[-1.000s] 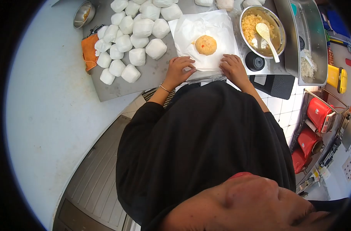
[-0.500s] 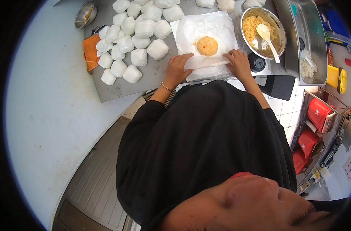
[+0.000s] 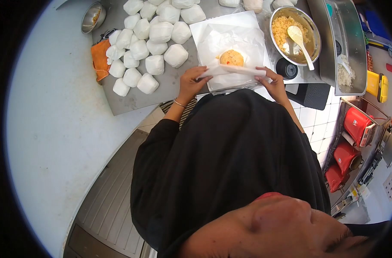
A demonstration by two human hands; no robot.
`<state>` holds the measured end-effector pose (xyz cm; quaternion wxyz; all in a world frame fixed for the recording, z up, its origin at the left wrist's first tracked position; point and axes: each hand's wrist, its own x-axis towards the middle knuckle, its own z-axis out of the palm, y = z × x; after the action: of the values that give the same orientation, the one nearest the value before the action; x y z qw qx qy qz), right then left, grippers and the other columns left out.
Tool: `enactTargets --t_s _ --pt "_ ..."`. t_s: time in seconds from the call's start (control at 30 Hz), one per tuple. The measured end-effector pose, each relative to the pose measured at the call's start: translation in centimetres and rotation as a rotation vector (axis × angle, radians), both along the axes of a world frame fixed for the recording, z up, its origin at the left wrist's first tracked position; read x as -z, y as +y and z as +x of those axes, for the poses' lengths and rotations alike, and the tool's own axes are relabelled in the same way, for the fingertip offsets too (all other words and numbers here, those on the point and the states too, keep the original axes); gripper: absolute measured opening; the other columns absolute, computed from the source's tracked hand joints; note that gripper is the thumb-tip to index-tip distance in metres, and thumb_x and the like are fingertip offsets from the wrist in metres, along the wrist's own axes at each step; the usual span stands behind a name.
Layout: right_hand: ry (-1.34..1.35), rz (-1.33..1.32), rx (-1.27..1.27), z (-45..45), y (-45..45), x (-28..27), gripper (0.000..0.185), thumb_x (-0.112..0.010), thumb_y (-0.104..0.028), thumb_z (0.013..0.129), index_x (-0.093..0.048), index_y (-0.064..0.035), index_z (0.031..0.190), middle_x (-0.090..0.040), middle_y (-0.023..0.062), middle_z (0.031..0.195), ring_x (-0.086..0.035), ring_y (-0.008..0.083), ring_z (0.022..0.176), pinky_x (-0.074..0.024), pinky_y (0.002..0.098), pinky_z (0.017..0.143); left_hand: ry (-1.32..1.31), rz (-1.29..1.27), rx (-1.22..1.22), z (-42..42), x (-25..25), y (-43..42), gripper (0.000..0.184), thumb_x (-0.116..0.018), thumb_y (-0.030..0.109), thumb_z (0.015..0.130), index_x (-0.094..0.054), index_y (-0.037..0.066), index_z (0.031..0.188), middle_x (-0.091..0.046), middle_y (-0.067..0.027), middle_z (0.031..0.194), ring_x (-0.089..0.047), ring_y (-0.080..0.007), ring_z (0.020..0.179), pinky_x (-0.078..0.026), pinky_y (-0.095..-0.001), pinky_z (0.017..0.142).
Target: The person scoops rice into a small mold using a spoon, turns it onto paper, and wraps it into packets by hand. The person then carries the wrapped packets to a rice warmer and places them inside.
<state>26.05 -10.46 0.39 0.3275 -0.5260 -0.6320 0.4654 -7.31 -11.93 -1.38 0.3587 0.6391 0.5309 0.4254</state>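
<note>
I look down on a metal counter point(image 3: 118, 99), where a sheet of thin white paper point(image 3: 252, 36) lies spread in front of me. On it, close to the middle, sits a rounded mound of orange-tinted rice point(image 3: 231, 57) with a small red fleck. A second ago the whole mound was in view and my fingers were down at the near edge of the paper. Now that edge is lifted and drawn away from me as a long folded flap point(image 3: 234, 72), which hides the near side of the mound; whether it presses on the rice, I cannot tell.

My left hand point(image 3: 195, 80) pinches one end of the flap, and my right hand point(image 3: 271, 81) grips the other end between thumb and fingers. I judge this to be an early fold in wrapping: the far side of the mound is uncovered, and the paper beyond it lies open.

To the left, a group of white wrapped parcels point(image 3: 176, 56) rests untouched, its place unchanged. To the right stands a round steel bowl point(image 3: 315, 32) of similar rice, with a pale rice paddle point(image 3: 296, 35) lying in it.
</note>
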Motion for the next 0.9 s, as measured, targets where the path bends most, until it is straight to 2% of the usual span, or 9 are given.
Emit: enactTargets --t_s 0.07,0.1,0.2,0.27,0.37,0.6,0.7,0.8,0.9 --pt "0.147 -0.229 0.173 -0.9 0.6 -0.6 0.016 -0.071 -0.016 0.091 -0.071 -0.0006 0.088 -0.069 0.0021 0.081 -0.06 0.0073 0.081 -0.0473 0.0264 0.077 -0.101 -0.261 -0.07 0.4 -0.2 0.9 0.021 -0.076 0.017 0.087 -0.072 0.001 0.1 -0.073 -0.0057 0.091 -0.067 -0.0137 0.087 -0.05 -0.027 0.072" --pt "0.165 -0.238 0.194 -0.7 0.9 0.4 0.02 -0.07 -0.019 0.093 -0.069 -0.0005 0.085 -0.063 -0.0009 0.076 -0.054 0.0052 0.076 -0.0426 0.0246 0.071 -0.15 -0.392 -0.107 0.7 -0.5 1.3 0.022 -0.075 0.019 0.088 -0.072 0.001 0.101 -0.073 -0.0053 0.089 -0.066 -0.0112 0.083 -0.05 -0.0251 0.069" --pt "0.203 -0.235 0.272 -0.4 1.7 3.0 0.029 -0.067 -0.024 0.096 -0.064 -0.001 0.078 -0.049 -0.0077 0.066 -0.038 0.0012 0.064 -0.0301 0.0216 0.056 -0.351 -0.387 -0.172 1.5 0.8 3.0 0.025 -0.07 0.023 0.093 -0.07 0.0 0.102 -0.069 -0.0013 0.078 -0.056 -0.0048 0.068 -0.045 -0.0231 0.061" --pt "0.207 -0.206 0.332 -1.2 2.1 2.6 0.032 -0.066 -0.025 0.097 -0.06 -0.0023 0.075 -0.041 -0.0098 0.064 -0.031 0.0014 0.061 -0.0238 0.023 0.053 -0.163 -0.337 -0.187 1.2 1.9 3.7 0.025 -0.066 0.024 0.096 -0.069 0.0 0.101 -0.061 0.0039 0.074 -0.048 -0.0029 0.066 -0.039 -0.0216 0.058" --pt "0.108 -0.243 0.375 -1.4 2.1 3.0 0.033 -0.066 -0.025 0.097 -0.059 -0.0023 0.074 -0.046 -0.0094 0.064 -0.033 0.0008 0.061 -0.0262 0.0219 0.054 -0.021 -0.295 -0.212 1.3 1.8 4.2 0.024 -0.063 0.025 0.099 -0.068 0.001 0.101 -0.055 0.0074 0.072 -0.041 -0.0015 0.063 -0.033 -0.021 0.054" --pt "0.335 -0.222 0.45 -2.2 2.5 3.1 0.019 -0.071 -0.021 0.092 -0.07 -0.0015 0.091 -0.058 -0.0075 0.068 -0.037 0.0017 0.059 -0.0301 0.0217 0.052 -0.03 -0.255 -0.18 1.4 1.6 5.5 0.022 -0.061 0.024 0.099 -0.068 0.003 0.099 -0.052 0.0094 0.069 -0.037 -0.0012 0.059 -0.03 -0.0216 0.051" --pt "0.241 -0.266 0.357 -1.3 2.8 2.3 0.021 -0.074 -0.02 0.089 -0.073 -0.0024 0.1 -0.06 -0.0067 0.072 -0.039 0.0022 0.06 -0.0321 0.0215 0.054 -0.008 -0.312 -0.185 1.4 1.0 5.9 0.022 -0.063 0.025 0.098 -0.068 0.004 0.099 -0.054 0.0066 0.068 -0.038 -0.0017 0.058 -0.03 -0.0224 0.05" --pt "0.094 -0.299 0.372 -1.0 3.2 3.0 0.023 -0.076 -0.02 0.087 -0.073 -0.0035 0.102 -0.061 -0.0056 0.075 -0.04 0.0024 0.062 -0.0336 0.0211 0.056 0.161 -0.195 -0.18 1.5 0.7 6.5 0.023 -0.062 0.026 0.097 -0.067 0.004 0.098 -0.055 -0.0048 0.057 -0.045 -0.0123 0.046 -0.034 -0.0309 0.047" --pt "-0.079 -0.202 0.449 -2.1 3.5 2.9 0.023 -0.078 -0.021 0.085 -0.072 -0.0036 0.098 -0.06 -0.0032 0.076 -0.042 0.0045 0.063 -0.0348 0.0212 0.057 0.26 -0.096 -0.177 1.7 1.4 6.7 0.023 -0.061 0.027 0.098 -0.067 0.004 0.097 -0.061 -0.0107 0.063 -0.054 -0.0228 0.05 -0.04 -0.0356 0.05"
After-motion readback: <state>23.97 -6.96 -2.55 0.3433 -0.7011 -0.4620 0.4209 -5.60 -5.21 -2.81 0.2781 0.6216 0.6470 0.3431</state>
